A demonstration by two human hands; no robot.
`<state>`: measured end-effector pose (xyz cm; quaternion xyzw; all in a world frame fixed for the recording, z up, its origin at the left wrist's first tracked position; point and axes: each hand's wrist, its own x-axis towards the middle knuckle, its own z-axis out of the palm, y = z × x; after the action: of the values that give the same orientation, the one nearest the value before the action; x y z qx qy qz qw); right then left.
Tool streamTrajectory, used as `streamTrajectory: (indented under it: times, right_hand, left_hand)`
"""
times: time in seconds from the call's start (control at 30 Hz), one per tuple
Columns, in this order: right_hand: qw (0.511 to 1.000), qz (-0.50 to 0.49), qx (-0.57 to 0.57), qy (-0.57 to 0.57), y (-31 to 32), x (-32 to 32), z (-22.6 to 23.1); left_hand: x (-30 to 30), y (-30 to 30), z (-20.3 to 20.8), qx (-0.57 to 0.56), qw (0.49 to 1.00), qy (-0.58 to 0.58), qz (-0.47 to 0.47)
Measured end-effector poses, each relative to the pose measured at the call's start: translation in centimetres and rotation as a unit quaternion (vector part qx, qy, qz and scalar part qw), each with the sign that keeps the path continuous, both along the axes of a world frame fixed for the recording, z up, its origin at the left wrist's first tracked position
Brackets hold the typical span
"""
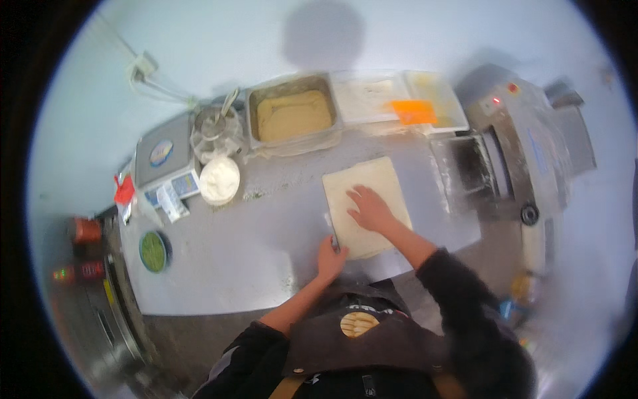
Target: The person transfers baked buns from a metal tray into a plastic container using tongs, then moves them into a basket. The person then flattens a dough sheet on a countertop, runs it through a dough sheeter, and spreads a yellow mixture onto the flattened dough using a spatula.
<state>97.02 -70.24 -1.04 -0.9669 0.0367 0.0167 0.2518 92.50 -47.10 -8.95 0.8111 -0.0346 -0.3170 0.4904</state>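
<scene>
A flat, pale rectangular sheet of dough (375,174) lies on the metal worktable (266,226) in front of me. My right hand (371,209) rests on the middle of the sheet, open, with its fingers spread. Beside the sheet's lower left edge, my left hand (331,259) is closed. A thin, narrow thing shows at its fingertips along the dough's edge, too small and blurred to name.
Along the back stand a metal pan of dough (292,114), a white tray (369,100) and an orange scraper (413,112). Leftward are a scale (163,159), a tub of white paste (219,181) and a bowl of green filling (154,251). A machine (515,139) stands at right.
</scene>
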Motion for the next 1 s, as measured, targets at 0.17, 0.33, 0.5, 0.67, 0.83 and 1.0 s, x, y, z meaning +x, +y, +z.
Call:
streamTrajectory:
  times: [0.17, 0.33, 0.5, 0.67, 0.83, 1.0]
  right_hand:
    - [0.951, 0.303, 0.032, -0.045, -1.5, 7.8, -6.3]
    - [0.921, 0.387, 0.049, -0.02, -3.2, 11.8, -9.6]
    - [0.911, 0.402, 0.091, -0.015, -1.7, 10.8, -8.1]
    - [0.912, 0.4, 0.088, -0.034, -1.6, 7.5, -3.4]
    - [0.925, 0.356, -0.082, 0.109, -8.5, -1.0, 0.0]
    - [0.92, 0.393, 0.016, -0.007, -9.0, 5.6, -5.7]
  left_hand:
    - [-4.8, -6.5, 2.2, 0.149, 0.975, -0.093, 0.133]
    - [-3.9, -12.1, -0.4, 0.275, 0.922, -0.147, 0.23]
    - [-5.2, -12.1, 2.0, 0.342, 0.898, -0.097, 0.258]
    - [-10.0, -11.1, 3.9, 0.31, 0.891, -0.188, 0.273]
    - [-15.3, -11.6, 5.6, 0.305, 0.916, -0.107, 0.237]
    - [-9.6, -12.4, 2.6, 0.335, 0.879, -0.182, 0.285]
